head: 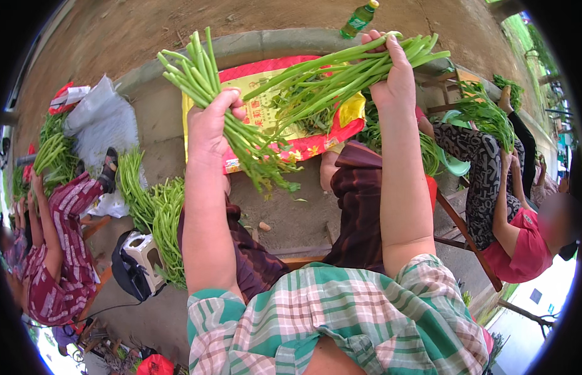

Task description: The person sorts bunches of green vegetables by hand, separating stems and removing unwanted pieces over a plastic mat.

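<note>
My left hand grips a bunch of green leafy vegetable stems, cut ends up and leaves hanging down to the right. Raised at the right, my right hand holds a second, longer bunch of stems. Its cut ends point right, and its thinner ends trail left towards the first bunch, where the two overlap in view. Below both hands, a red and yellow printed plastic sack lies flat on the ground. Loose leaves are heaped on the sack, partly hidden by the right bunch.
Long stems are piled left of my legs, beside a beige box with a dark bag. A green drink bottle stands beyond the stone kerb. Seated co-workers handle greens on both sides; a light green basin is at right.
</note>
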The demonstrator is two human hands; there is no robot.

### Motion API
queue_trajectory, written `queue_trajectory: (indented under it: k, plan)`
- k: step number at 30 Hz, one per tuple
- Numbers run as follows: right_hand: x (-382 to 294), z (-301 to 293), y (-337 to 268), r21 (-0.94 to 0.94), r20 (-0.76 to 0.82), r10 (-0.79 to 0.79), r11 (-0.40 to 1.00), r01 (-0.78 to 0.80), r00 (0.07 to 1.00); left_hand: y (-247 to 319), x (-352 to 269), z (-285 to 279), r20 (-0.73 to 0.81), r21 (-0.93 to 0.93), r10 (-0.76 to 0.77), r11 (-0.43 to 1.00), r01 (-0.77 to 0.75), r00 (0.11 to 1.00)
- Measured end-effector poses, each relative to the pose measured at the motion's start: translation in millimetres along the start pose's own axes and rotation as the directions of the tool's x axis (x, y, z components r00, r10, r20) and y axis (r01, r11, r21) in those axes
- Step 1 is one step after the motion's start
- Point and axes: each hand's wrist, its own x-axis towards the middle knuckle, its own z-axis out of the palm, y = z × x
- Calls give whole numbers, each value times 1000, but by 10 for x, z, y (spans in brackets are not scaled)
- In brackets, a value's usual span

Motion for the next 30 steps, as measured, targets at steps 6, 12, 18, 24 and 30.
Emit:
queue_trajectory:
  k: [6, 12, 18, 24, 30]
  plan:
    - [-85, 50, -46, -188, 304, 194, 972, -141, 933, 35, -114, 141, -34, 271, 73, 961, -62, 997]
    - [-300, 208, -47, -420, 386, 371, 886, -197, 844, 49, -126, 201, -2, 415, 91, 906, -82, 996]
    - [-406, 258, 6, -612, 454, 463, 783, -111, 761, 52, -178, 295, 41, 393, 76, 915, -86, 996]
    - [-488, 319, 125, -796, 469, 551, 603, 60, 690, 125, -185, 310, 97, 242, 127, 959, -148, 987]
    - [-575, 408, 157, -807, 446, 659, 589, -46, 605, 220, -247, 333, 280, 119, 165, 971, -205, 946]
